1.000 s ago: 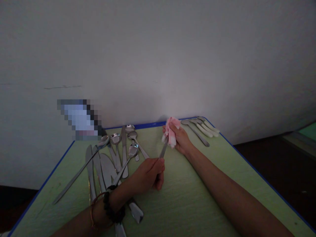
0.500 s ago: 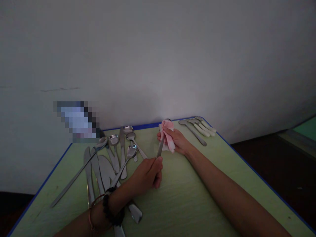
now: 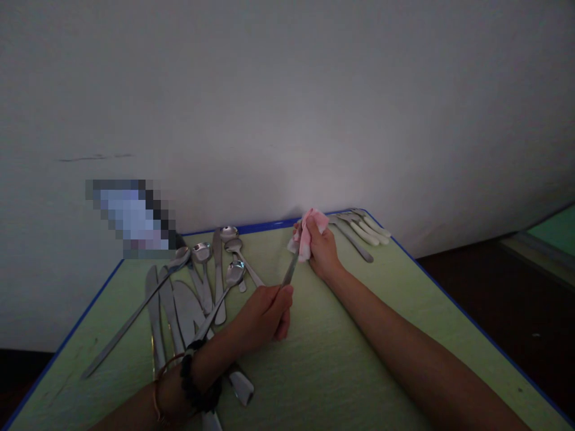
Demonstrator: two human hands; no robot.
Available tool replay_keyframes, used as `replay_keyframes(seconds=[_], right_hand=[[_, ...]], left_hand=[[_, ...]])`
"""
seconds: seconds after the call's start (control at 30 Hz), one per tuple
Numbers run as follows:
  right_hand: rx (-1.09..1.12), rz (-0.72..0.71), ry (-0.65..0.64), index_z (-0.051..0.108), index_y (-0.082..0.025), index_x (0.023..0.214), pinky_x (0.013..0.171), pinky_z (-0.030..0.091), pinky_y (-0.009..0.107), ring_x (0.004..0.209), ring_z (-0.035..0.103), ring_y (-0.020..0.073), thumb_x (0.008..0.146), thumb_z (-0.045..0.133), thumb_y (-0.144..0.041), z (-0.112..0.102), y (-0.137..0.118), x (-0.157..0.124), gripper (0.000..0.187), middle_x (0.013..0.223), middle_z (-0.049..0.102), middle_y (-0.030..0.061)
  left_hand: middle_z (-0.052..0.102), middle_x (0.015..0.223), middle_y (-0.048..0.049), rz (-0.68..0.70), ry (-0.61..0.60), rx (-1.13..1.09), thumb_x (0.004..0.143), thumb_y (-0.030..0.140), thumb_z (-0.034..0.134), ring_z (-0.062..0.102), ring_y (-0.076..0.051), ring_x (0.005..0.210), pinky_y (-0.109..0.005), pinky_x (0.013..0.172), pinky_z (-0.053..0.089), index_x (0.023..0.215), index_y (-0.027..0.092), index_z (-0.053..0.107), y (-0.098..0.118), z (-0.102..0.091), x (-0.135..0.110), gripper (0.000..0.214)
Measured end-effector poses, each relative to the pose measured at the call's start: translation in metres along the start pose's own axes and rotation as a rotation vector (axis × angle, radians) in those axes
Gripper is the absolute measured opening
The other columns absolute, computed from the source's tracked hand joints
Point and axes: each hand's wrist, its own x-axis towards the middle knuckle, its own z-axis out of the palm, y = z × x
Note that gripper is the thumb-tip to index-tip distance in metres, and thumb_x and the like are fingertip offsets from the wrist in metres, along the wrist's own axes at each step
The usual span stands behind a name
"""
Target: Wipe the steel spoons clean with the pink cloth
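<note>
My left hand (image 3: 269,311) is closed around the lower handle of a metal spoon (image 3: 291,270), which slants up and away over the table. A pink and white cloth (image 3: 309,230) is wrapped about the spoon's far end and hides its bowl. My right hand (image 3: 324,248) grips that cloth, thumb on top, pressing it round the spoon. Left of my hands lie several metal spoons (image 3: 235,273) and several table knives (image 3: 155,317), partly under my left forearm. Just beyond my right hand rests another spoon (image 3: 357,242), beside several white-handled forks (image 3: 366,230).
The pale green table (image 3: 332,359) has a blue edge and stands against a grey wall (image 3: 287,108). A blurred-out phone-like object (image 3: 135,218) leans at the back left corner. Dark floor (image 3: 485,293) shows past the right edge.
My right hand has turned, and the cloth has shifted slightly up and right, covering the spoon's tip that showed before. My left hand keeps its hold. The whole view has shifted slightly.
</note>
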Motion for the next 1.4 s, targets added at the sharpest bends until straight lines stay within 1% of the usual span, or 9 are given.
replay_keyframes(seconds=[0.2,0.33,0.43,0.53,0.77,0.9,1.03,1.23,1.4], right_hand=[[0.034,-0.016,0.003,0.060,-0.016,0.073,0.052,0.046,0.023,0.053,0.057,0.0119,0.074,0.064,-0.050,-0.003,-0.001,0.003,0.034,0.060,0.064,0.0006],[0.054,0.200,-0.135,0.064,-0.014,0.075,0.056,0.051,0.024,0.060,0.062,0.0138,0.076,0.065,-0.046,-0.004,-0.008,0.001,0.032,0.068,0.069,0.0055],[0.046,0.387,-0.318,0.067,-0.013,0.081,0.064,0.055,0.025,0.067,0.066,0.0150,0.075,0.068,-0.039,-0.004,-0.014,-0.005,0.027,0.079,0.072,0.0080],[0.055,0.446,-0.397,0.066,-0.013,0.087,0.068,0.056,0.026,0.072,0.068,0.0155,0.075,0.069,-0.035,-0.003,-0.014,-0.009,0.026,0.085,0.073,0.0079],[0.238,0.365,-0.232,0.064,-0.016,0.090,0.075,0.055,0.028,0.078,0.068,0.0163,0.087,0.049,-0.048,-0.002,-0.012,0.001,0.036,0.088,0.072,0.0076],[0.353,0.277,-0.141,0.063,-0.019,0.085,0.075,0.054,0.027,0.073,0.066,0.0138,0.090,0.035,-0.057,-0.003,-0.011,0.007,0.047,0.082,0.071,0.0044],[0.301,0.254,-0.094,0.064,-0.018,0.082,0.068,0.053,0.023,0.064,0.063,0.0113,0.088,0.043,-0.054,-0.004,-0.007,0.009,0.042,0.078,0.070,0.0032],[0.210,0.250,-0.036,0.064,-0.016,0.078,0.058,0.052,0.019,0.058,0.061,0.0088,0.084,0.058,-0.040,-0.003,-0.007,0.008,0.026,0.072,0.069,0.0012],[0.158,0.311,-0.089,0.063,-0.012,0.074,0.049,0.050,0.018,0.048,0.056,0.0077,0.086,0.055,-0.038,-0.004,-0.011,0.007,0.030,0.064,0.067,0.0024]], left_hand=[[0.043,0.038,0.0033,0.055,0.145,-0.202,0.092,0.046,0.023,0.041,-0.010,0.035,-0.023,0.042,0.034,0.051,0.020,0.045,-0.009,0.007,0.000,0.053],[0.046,0.042,0.0051,0.009,0.243,-0.142,0.091,0.046,0.028,0.039,-0.009,0.033,-0.022,0.039,0.033,0.060,0.020,0.044,-0.003,0.006,0.001,0.044],[0.048,0.045,0.0067,-0.021,0.275,-0.270,0.090,0.051,0.028,0.038,-0.008,0.030,-0.020,0.032,0.029,0.070,0.021,0.042,-0.001,0.003,0.006,0.039],[0.047,0.045,0.0081,-0.014,0.287,-0.371,0.087,0.055,0.031,0.040,-0.008,0.030,-0.019,0.030,0.032,0.072,0.021,0.040,-0.001,0.000,0.010,0.038],[0.045,0.045,0.0085,-0.013,0.242,-0.414,0.086,0.055,0.034,0.043,-0.010,0.035,-0.018,0.031,0.034,0.074,0.021,0.040,-0.003,0.000,0.010,0.037],[0.043,0.041,0.0070,-0.008,0.188,-0.228,0.091,0.048,0.028,0.040,-0.010,0.035,-0.021,0.038,0.034,0.065,0.021,0.040,-0.005,0.000,0.007,0.039],[0.039,0.038,0.0049,0.007,0.157,-0.011,0.092,0.040,0.024,0.039,-0.010,0.038,-0.024,0.047,0.034,0.053,0.022,0.036,-0.003,-0.001,0.004,0.045],[0.038,0.043,0.0041,0.020,0.081,0.089,0.090,0.038,0.022,0.037,-0.012,0.041,-0.026,0.047,0.029,0.052,0.023,0.035,0.006,-0.003,0.002,0.043],[0.040,0.046,0.0036,0.017,0.048,0.100,0.090,0.039,0.022,0.038,-0.012,0.044,-0.026,0.049,0.031,0.054,0.023,0.036,0.005,-0.002,0.002,0.043]])
